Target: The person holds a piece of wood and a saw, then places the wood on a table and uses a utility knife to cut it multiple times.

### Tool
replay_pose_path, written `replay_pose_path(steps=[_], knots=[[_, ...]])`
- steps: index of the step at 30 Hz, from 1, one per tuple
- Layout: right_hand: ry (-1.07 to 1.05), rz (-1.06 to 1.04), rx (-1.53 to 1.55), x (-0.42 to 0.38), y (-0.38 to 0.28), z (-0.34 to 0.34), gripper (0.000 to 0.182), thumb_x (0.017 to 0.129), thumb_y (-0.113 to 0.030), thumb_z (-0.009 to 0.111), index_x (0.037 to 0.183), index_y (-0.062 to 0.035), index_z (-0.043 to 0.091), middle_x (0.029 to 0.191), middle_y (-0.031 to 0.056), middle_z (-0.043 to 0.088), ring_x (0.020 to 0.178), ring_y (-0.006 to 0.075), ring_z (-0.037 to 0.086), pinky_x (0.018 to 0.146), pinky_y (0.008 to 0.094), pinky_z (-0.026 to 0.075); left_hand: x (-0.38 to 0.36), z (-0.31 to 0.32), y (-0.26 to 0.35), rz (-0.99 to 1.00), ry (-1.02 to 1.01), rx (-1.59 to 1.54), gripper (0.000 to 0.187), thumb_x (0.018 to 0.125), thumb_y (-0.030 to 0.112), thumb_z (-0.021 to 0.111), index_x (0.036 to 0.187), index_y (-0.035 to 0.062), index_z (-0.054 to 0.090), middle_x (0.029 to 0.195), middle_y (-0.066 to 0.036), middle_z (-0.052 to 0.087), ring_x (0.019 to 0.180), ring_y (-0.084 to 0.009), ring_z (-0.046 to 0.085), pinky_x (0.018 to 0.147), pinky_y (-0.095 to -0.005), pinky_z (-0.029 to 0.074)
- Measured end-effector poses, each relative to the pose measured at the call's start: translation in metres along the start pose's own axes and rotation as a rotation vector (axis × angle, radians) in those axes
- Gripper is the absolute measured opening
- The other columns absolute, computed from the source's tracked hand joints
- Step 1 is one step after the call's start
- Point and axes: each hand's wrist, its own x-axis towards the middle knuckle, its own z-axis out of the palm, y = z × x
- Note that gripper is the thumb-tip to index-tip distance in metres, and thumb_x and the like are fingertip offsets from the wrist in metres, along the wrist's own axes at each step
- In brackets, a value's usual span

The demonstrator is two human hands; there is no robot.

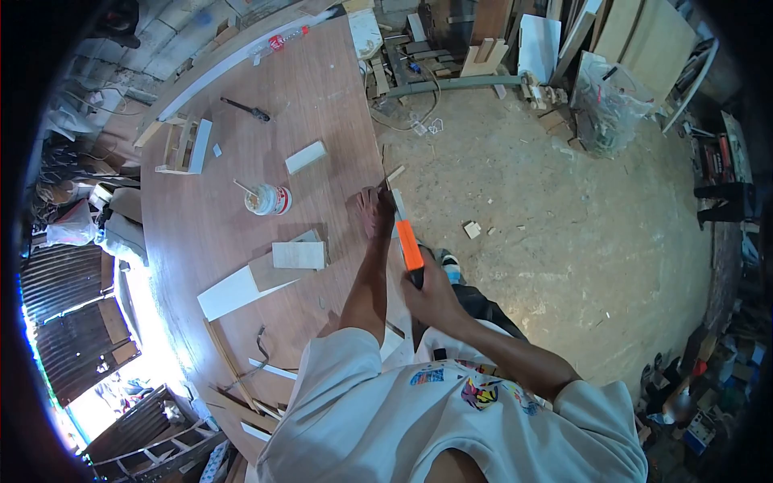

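Observation:
My right hand (432,294) is wrapped round the black end of an orange-handled saw (410,245), just off the table's edge. The saw's thin blade points away from me, beside my left hand. Pressed down at the edge of the wooden table (322,97), my left hand (376,211) has its fingers spread toward the edge. A small wood strip (395,173) sticks out past the edge just beyond it; whether my left hand touches it is hidden.
On the table are a white tub (268,200), white-faced blocks (306,157), a stacked block (299,255), a long white board (233,293), a screwdriver (245,109) and a bottle (288,37). Wood scraps (472,229) lie on the floor, and a plastic bag (608,105) stands farther back.

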Motion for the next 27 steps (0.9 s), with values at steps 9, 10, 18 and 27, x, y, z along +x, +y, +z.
replay_pose_path(steps=[9, 10, 18, 27], knots=[[0.061, -0.018, -0.02, 0.013, 0.035, 0.005, 0.02, 0.083, -0.003, 0.054, 0.102, 0.0011, 0.047, 0.069, 0.01, 0.048, 0.061, 0.0161, 0.049, 0.058, 0.0313, 0.042, -0.001, 0.005, 0.005, -0.017, 0.007, -0.034, 0.01, 0.078, 0.007, 0.056, 0.087, 0.0025, 0.055, 0.091, -0.015, 0.053, 0.089, -0.0349, 0.05, 0.079, -0.0448, 0.041], [0.051, -0.032, -0.045, 0.012, 0.031, 0.005, 0.02, 0.083, -0.003, 0.054, 0.102, 0.0011, 0.047, 0.069, 0.0102, 0.048, 0.061, 0.0165, 0.049, 0.058, 0.0316, 0.042, 0.003, 0.007, 0.004, -0.028, 0.025, -0.04, 0.01, 0.078, 0.007, 0.055, 0.087, 0.0024, 0.055, 0.091, -0.015, 0.053, 0.089, -0.035, 0.05, 0.079, -0.0448, 0.041], [-0.002, 0.004, 0.048, -0.005, 0.015, -0.007, 0.022, 0.083, -0.001, 0.053, 0.103, 0.0014, 0.047, 0.072, 0.0097, 0.048, 0.065, 0.015, 0.049, 0.062, 0.031, 0.042, -0.013, 0.021, -0.013, -0.057, 0.018, -0.064, 0.009, 0.078, 0.006, 0.055, 0.087, 0.0021, 0.055, 0.091, -0.016, 0.053, 0.089, -0.0355, 0.05, 0.079, -0.045, 0.041], [-0.034, -0.04, 0.045, 0.025, -0.007, -0.001, 0.012, 0.083, -0.003, 0.053, 0.092, -0.0007, 0.045, 0.067, 0.0058, 0.042, 0.063, 0.0133, 0.044, 0.06, 0.0303, 0.039, 0.002, -0.006, 0.01, -0.079, 0.004, -0.083, 0.014, 0.079, 0.008, 0.058, 0.093, 0.0051, 0.057, 0.099, -0.015, 0.054, 0.096, -0.0351, 0.049, 0.082, -0.0444, 0.04]])
